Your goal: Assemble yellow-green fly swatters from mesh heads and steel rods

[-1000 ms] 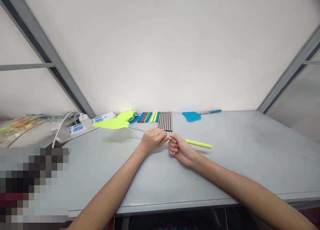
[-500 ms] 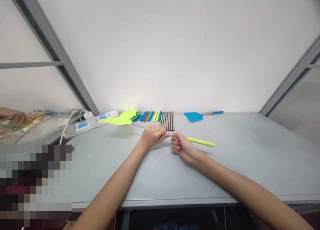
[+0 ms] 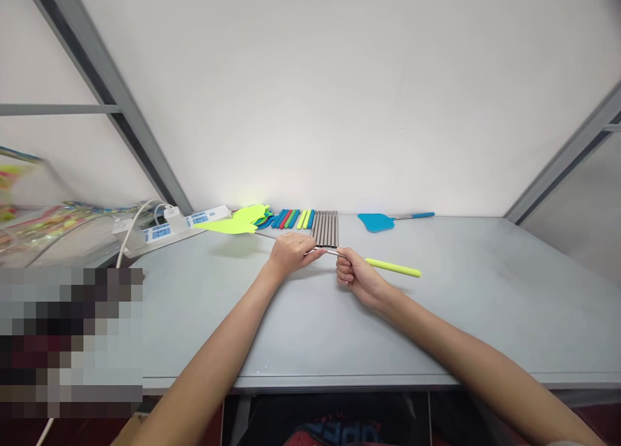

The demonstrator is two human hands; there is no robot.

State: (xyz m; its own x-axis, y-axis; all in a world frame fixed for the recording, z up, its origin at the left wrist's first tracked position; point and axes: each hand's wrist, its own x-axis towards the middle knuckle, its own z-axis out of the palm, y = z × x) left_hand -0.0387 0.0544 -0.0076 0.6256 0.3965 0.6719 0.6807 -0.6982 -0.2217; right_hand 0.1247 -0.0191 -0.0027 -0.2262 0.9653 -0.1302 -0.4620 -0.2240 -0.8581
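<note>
I hold a yellow-green fly swatter above the grey table. My left hand grips its thin metal rod near the middle. My right hand is closed on the rod just by the yellow-green handle, which sticks out to the right. The swatter's flat yellow-green head points left, over the back of the table. A short bare stretch of rod shows between my two hands.
Along the wall lie a row of coloured handles, a bundle of grey metal rods and a finished blue swatter. A white power strip with a cable sits at back left, beside coloured plastic packaging.
My hands have drawn apart along the rod, so more bare metal shows between them. The handle has shifted right and the swatter head sits slightly farther back.
</note>
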